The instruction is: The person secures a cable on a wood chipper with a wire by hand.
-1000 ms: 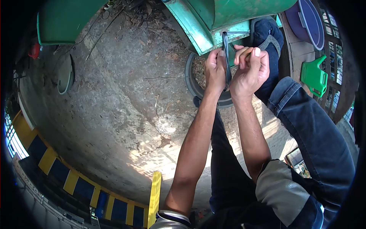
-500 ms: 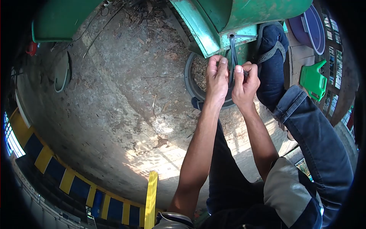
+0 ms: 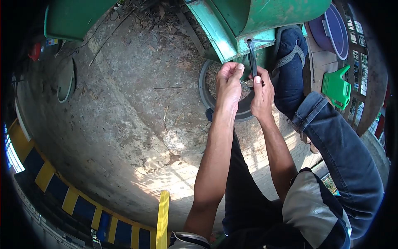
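Note:
A dark, flat strap (image 3: 253, 58) hangs from a hole in the lower edge of a green metal machine (image 3: 286, 16). My right hand (image 3: 262, 93) is closed on this strap, thumb on top. Just left of it, my left hand (image 3: 229, 85) has its fingers curled and thumb pressed to them; a thin dark strand shows by its fingertips, but what they pinch is mostly hidden. Below both hands, a round grey basin (image 3: 202, 85) on the ground holds light brown chips.
My raised leg (image 3: 292, 74) in dark jeans is right of the strap, its sandaled foot against the machine. Farther right are a purple tub (image 3: 340, 31) and a green plastic can (image 3: 338, 87). A yellow bar (image 3: 163, 216) stands at lower left. Concrete floor (image 3: 124, 112) spreads leftward.
My left hand has shifted slightly left and away from the strap. My right hand stays closed on the strap, its grip slightly altered. The whole view has shifted a little.

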A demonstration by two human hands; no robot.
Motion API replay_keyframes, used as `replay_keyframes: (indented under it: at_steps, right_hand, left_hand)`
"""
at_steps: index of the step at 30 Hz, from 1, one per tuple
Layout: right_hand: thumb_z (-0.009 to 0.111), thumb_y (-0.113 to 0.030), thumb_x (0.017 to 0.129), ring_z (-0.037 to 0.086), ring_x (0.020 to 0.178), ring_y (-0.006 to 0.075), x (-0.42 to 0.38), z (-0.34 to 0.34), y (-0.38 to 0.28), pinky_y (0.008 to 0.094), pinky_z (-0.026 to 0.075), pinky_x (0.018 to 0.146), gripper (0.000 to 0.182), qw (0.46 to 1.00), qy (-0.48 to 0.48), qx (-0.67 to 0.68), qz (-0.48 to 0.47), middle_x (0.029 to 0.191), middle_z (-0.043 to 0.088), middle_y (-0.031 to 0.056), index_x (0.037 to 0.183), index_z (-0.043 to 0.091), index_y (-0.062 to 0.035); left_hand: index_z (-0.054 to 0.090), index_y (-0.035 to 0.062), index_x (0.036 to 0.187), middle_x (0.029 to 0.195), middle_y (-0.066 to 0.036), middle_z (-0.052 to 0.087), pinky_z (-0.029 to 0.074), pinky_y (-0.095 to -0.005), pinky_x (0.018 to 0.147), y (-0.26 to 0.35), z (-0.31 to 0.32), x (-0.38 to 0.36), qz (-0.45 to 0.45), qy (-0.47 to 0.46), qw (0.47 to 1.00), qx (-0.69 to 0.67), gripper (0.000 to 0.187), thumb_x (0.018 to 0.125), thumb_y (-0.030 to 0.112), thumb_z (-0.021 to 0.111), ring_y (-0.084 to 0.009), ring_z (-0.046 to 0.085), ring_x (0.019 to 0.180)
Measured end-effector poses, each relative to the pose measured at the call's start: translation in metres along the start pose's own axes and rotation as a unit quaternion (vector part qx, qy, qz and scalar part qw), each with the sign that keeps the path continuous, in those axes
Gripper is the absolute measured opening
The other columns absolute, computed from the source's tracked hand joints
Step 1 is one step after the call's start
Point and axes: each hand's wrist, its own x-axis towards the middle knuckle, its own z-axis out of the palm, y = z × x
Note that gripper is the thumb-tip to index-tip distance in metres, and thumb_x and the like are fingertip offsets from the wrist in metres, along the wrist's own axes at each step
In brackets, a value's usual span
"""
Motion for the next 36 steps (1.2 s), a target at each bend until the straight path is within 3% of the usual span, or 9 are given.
replay_keyframes:
  at_steps: [2, 4, 8, 10, 16, 20, 22, 26, 36]
  right_hand:
    - [0.048, -0.020, 0.109, 0.066, 0.088, 0.0310, -0.010, -0.002, 0.016, 0.0410, 0.051, 0.080, 0.032, 0.999, -0.045, 0.012, 0.016, 0.101, 0.066, 0.0200, 0.130, 0.057, 0.0019]
    - [0.048, -0.013, 0.108, 0.066, 0.087, 0.0282, -0.029, 0.006, 0.031, 0.0386, 0.052, 0.078, 0.029, 0.996, 0.042, -0.005, -0.078, 0.100, 0.067, 0.0183, 0.133, 0.055, 0.0005]
    - [0.056, 0.000, 0.103, 0.063, 0.080, 0.0227, -0.088, 0.028, 0.071, 0.0343, 0.051, 0.071, 0.028, 0.993, 0.104, 0.002, -0.052, 0.092, 0.063, 0.0151, 0.131, 0.055, 0.0026]
    - [0.060, 0.004, 0.095, 0.059, 0.074, 0.0282, -0.095, 0.030, 0.050, 0.0367, 0.050, 0.070, 0.030, 0.998, 0.015, -0.058, 0.004, 0.085, 0.055, 0.0152, 0.125, 0.058, 0.0020]
    - [0.062, 0.007, 0.082, 0.061, 0.076, 0.0304, -0.096, 0.008, 0.081, 0.0390, 0.050, 0.070, 0.041, 0.993, -0.029, -0.107, 0.025, 0.085, 0.057, 0.0128, 0.121, 0.059, -0.0014]
    - [0.071, -0.014, 0.089, 0.066, 0.073, 0.0339, -0.093, 0.002, 0.102, 0.0441, 0.052, 0.067, 0.026, 0.981, -0.051, -0.183, 0.030, 0.084, 0.063, 0.0124, 0.109, 0.058, -0.0042]
    - [0.076, -0.027, 0.088, 0.069, 0.077, 0.0384, -0.102, 0.004, 0.122, 0.0467, 0.053, 0.068, 0.036, 0.980, -0.079, -0.164, 0.081, 0.086, 0.069, 0.0153, 0.111, 0.058, -0.0048]
    - [0.076, -0.027, 0.087, 0.070, 0.081, 0.0420, -0.113, 0.012, 0.138, 0.0485, 0.053, 0.070, 0.034, 0.986, -0.063, -0.100, 0.113, 0.087, 0.071, 0.0181, 0.109, 0.063, -0.0047]
    - [0.076, -0.025, 0.086, 0.070, 0.081, 0.0421, -0.131, 0.026, 0.164, 0.0490, 0.053, 0.070, 0.029, 0.991, -0.024, 0.018, 0.131, 0.086, 0.071, 0.0182, 0.104, 0.066, -0.0044]
  left_hand:
    - [0.068, 0.0078, 0.103, 0.091, 0.003, 0.064, 0.038, -0.0233, 0.074, 0.014, 0.002, -0.005, -0.027, 0.023, 0.999, 0.038, 0.009, 0.103, 0.016, 0.065, -0.0066, 0.055, 0.083]
    - [0.068, 0.0068, 0.103, 0.092, 0.003, 0.064, 0.039, -0.0249, 0.076, 0.013, 0.002, -0.004, -0.033, 0.023, 0.998, 0.038, 0.008, 0.103, 0.014, 0.065, -0.0069, 0.054, 0.084]
    - [0.067, 0.0033, 0.099, 0.090, 0.001, 0.063, 0.041, -0.0248, 0.081, 0.008, 0.012, -0.005, -0.011, 0.034, 0.999, 0.035, 0.012, 0.104, 0.013, 0.063, -0.0074, 0.053, 0.086]
    - [0.067, 0.0029, 0.098, 0.089, 0.001, 0.062, 0.042, -0.0255, 0.080, 0.003, 0.017, -0.004, -0.004, 0.042, 0.999, 0.012, 0.014, 0.104, 0.015, 0.064, -0.0073, 0.053, 0.086]
    - [0.060, 0.0012, 0.097, 0.085, -0.003, 0.062, 0.048, -0.0327, 0.076, -0.015, 0.045, -0.002, 0.015, 0.133, 0.990, 0.035, 0.014, 0.105, 0.013, 0.057, -0.0135, 0.055, 0.074]
    - [0.053, 0.0022, 0.108, 0.087, -0.008, 0.060, 0.051, -0.0349, 0.079, -0.031, 0.065, 0.008, 0.090, 0.142, 0.985, -0.044, 0.012, 0.108, 0.013, 0.048, -0.0167, 0.055, 0.073]
    - [0.050, 0.0067, 0.107, 0.083, -0.002, 0.050, 0.042, -0.0296, 0.064, -0.034, 0.068, 0.010, 0.062, 0.125, 0.978, -0.157, 0.012, 0.110, 0.018, 0.048, -0.0097, 0.046, 0.066]
    - [0.051, 0.0044, 0.101, 0.082, -0.002, 0.048, 0.042, -0.0324, 0.067, -0.034, 0.073, 0.011, 0.147, 0.194, 0.970, 0.015, 0.015, 0.109, 0.018, 0.047, -0.0122, 0.047, 0.071]
    - [0.051, 0.0019, 0.096, 0.078, -0.003, 0.049, 0.042, -0.0331, 0.066, -0.037, 0.071, 0.013, 0.194, 0.196, 0.961, 0.033, 0.015, 0.107, 0.012, 0.048, -0.0120, 0.047, 0.070]
